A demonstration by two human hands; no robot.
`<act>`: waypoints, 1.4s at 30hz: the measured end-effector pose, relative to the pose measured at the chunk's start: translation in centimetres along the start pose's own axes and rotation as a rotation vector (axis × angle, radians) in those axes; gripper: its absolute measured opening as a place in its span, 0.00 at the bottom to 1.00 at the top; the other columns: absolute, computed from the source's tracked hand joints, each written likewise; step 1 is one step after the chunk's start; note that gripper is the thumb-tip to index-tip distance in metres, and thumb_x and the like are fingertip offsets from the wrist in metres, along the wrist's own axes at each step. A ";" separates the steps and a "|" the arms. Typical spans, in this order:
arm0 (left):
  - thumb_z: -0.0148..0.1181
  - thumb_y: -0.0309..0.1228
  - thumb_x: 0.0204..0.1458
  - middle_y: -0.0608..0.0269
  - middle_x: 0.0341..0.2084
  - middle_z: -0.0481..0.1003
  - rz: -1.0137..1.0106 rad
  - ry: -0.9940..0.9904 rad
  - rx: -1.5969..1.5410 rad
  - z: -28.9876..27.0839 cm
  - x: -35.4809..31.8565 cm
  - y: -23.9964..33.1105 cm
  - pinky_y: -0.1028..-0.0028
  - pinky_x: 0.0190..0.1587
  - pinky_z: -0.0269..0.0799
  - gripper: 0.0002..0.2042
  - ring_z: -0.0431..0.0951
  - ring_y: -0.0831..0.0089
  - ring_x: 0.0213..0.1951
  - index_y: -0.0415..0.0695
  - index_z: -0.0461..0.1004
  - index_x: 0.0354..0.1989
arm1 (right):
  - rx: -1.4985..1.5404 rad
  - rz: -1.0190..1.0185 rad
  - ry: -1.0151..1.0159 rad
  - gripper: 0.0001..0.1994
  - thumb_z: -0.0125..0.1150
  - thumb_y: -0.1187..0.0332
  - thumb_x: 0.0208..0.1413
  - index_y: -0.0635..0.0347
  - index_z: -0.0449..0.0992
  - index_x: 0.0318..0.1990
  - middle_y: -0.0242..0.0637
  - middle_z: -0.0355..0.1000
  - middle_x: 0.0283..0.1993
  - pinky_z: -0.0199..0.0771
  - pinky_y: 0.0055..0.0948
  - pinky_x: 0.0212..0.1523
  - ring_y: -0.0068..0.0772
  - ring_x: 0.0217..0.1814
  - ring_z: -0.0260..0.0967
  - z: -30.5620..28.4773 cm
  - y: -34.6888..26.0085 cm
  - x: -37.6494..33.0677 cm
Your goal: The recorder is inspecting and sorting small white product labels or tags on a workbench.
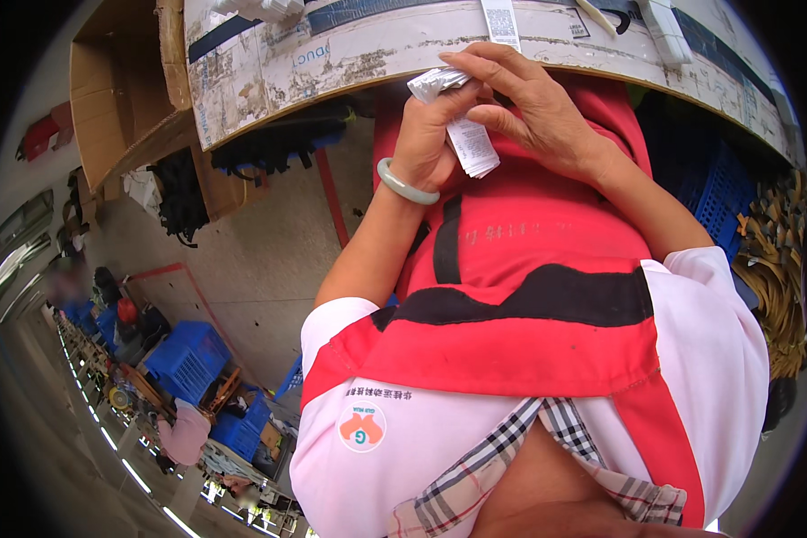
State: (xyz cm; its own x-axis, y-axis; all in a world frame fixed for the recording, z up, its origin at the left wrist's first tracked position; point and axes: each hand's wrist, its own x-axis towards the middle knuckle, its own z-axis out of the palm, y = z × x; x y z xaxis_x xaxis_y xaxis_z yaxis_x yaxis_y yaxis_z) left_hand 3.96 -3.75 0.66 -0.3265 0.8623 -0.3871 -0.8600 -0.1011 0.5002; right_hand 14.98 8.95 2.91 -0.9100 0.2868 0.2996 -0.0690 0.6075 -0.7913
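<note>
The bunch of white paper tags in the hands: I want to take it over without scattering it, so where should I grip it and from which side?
Probably the free lower end of the paper tags, pinched flat across both faces, coming from below. The left hand clasps the upper part and the right hand covers the top, so only that end hangs clear.

Two hands (475,117), one jade bangle (406,186), one label bundle (462,125), three blue crates (188,359).
</note>
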 end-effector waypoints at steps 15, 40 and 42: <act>0.60 0.21 0.52 0.63 0.27 0.76 0.084 0.109 0.231 0.4 0.0 -0.7 0.76 0.25 0.72 0.08 0.74 0.75 0.24 0.36 0.75 0.40 | 0.089 0.067 -0.039 0.16 0.65 0.64 0.55 0.57 0.76 0.50 0.40 0.72 0.49 0.72 0.31 0.50 0.38 0.50 0.71 -1.0 0.0 0.9; 0.68 0.21 0.47 0.65 0.25 0.77 0.195 0.051 0.765 0.5 3.1 2.9 0.78 0.29 0.71 0.12 0.76 0.79 0.26 0.38 0.78 0.41 | -0.175 0.120 0.267 0.06 0.66 0.71 0.53 0.59 0.81 0.39 0.32 0.72 0.42 0.72 0.22 0.45 0.25 0.40 0.72 -3.7 10.1 5.2; 0.68 0.21 0.48 0.66 0.26 0.77 0.282 0.082 0.925 0.9 3.9 3.6 0.79 0.32 0.71 0.14 0.76 0.79 0.28 0.38 0.78 0.45 | -0.103 0.113 0.245 0.06 0.65 0.71 0.54 0.60 0.81 0.39 0.32 0.73 0.42 0.72 0.22 0.46 0.24 0.40 0.72 -4.3 9.0 5.1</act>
State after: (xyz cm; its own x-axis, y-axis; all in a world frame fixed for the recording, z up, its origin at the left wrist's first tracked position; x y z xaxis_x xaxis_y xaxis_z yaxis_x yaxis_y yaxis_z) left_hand -0.05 -0.32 1.60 -0.5300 0.8254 -0.1944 -0.1090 0.1610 0.9809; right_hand 11.48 19.07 -0.43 -0.7825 0.5198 0.3428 0.0800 0.6299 -0.7725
